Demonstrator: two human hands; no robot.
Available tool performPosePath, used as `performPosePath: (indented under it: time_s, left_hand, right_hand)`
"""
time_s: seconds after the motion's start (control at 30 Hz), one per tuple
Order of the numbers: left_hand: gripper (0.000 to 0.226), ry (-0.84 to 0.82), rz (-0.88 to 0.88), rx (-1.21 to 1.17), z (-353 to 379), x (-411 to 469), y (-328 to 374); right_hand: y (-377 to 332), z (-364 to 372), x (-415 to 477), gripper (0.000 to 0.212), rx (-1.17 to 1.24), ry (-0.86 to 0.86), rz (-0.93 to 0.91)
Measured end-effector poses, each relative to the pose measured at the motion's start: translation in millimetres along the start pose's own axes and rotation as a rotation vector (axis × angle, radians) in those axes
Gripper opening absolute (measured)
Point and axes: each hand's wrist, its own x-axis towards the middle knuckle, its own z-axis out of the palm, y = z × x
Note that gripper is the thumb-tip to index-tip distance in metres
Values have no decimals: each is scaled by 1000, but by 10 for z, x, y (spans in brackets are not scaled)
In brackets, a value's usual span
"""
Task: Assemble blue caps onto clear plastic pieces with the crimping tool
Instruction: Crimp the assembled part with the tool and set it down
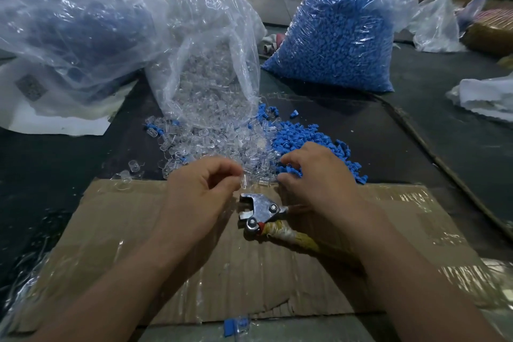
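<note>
Left hand [202,186] grip pinches a clear plastic piece [245,181]; right hand [316,175] curls over loose blue caps [294,140], its hold unclear; crimping tool [258,211] lies on cardboard [111,230] between them.

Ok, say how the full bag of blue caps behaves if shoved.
The bag of blue caps looks packed, so probably heavy. Its thin crinkled film likely deforms and slips. Wide base: probably slumps, not tips.
</note>
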Motion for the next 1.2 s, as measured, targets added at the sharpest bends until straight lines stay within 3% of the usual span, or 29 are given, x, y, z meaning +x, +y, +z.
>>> performPosePath:
  time_s: [0.1,0.37,0.47,0.57,0.67,0.77,0.9,1.2]
  left_hand:
    - [28,3,73,14,-12,-8,30]
    - [26,40,37,-60,7,-29,43]
    - [21,37,36,-84,20,-23,53]
    - [26,19,25,-99,37,-18,34]
    - [34,3,6,-111,53,-19,30]
    - [41,26,11,-132,47,-21,29]
    - [33,20,-73,-198,44,-29,41]
    - [29,17,-118,-260,53,-52,76]
  right_hand:
    - [2,92,48,32,-39,-29,34]
    - [31,27,-34,25,86,112,-11]
    - [-52,-94,-162,11,396,193,-7]
    - [-178,-101,-316,25,745,153,12]
    - [-273,-50,-374,26,910,104,20]
    - [-293,-23,-374,24,937,91,-2]
    - [-288,-11,-382,25,997,86,-16]
    - [-389,-3,-441,23,1087,215,-96]
